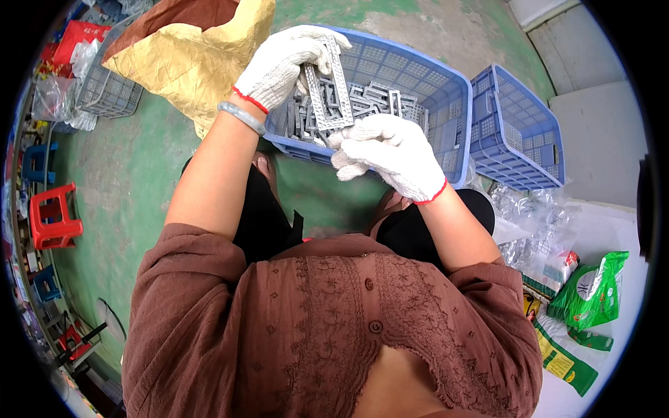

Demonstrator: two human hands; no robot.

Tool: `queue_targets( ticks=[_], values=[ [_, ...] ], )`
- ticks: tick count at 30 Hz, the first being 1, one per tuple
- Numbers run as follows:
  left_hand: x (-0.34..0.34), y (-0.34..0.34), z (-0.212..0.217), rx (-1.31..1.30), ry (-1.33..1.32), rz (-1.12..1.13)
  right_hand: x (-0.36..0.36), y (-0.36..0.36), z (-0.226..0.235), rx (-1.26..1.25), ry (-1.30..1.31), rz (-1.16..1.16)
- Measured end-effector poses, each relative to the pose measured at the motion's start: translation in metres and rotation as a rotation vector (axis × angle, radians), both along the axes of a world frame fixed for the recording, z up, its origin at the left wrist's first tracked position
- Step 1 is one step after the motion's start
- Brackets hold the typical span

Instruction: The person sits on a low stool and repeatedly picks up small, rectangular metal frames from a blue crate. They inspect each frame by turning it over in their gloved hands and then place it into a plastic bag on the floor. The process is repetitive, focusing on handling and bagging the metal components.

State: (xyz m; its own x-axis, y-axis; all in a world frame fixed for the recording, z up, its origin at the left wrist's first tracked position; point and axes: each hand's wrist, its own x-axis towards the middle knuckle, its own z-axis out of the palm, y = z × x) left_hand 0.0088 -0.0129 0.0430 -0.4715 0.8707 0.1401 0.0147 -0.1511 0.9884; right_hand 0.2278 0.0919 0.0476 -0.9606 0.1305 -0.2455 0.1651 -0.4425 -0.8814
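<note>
My left hand (279, 66), in a white knit glove with a red cuff, grips a long grey rectangular frame (340, 87) by its upper end. The frame has an open middle and small marks along its bars; it tilts over the blue basket (456, 90). Just below the frame's lower end is my right hand (394, 153), gloved alike, with its fingers loosely bent and apart. Nothing shows between them. Many similar grey frames (369, 101) lie jumbled in the basket, partly hidden behind my hands.
A crumpled yellow-brown sack (195, 63) stands left of the basket, beside a grey crate (115, 94). Another blue basket (519, 132) sits at the right. Clear plastic bags (536, 216) and a green packet (592, 289) lie near my right side. A red stool (54, 217) is far left.
</note>
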Motion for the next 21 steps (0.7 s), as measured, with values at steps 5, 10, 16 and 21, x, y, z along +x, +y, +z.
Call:
queue_targets(
  ticks=[5,10,16,21],
  values=[
    [0.004,0.000,0.005,0.000,-0.021,0.009,0.000,0.000,0.001,-0.006,0.020,-0.007],
    [0.002,0.000,0.002,0.000,-0.050,0.000,-0.001,-0.001,0.003,-0.017,0.018,-0.011],
    [0.003,0.005,-0.003,0.009,-0.216,0.086,-0.003,0.011,0.008,-0.048,0.081,-0.102],
    [0.015,0.011,-0.001,0.082,-0.536,0.005,-0.005,0.037,-0.004,-0.053,0.245,-0.362]
  ],
)
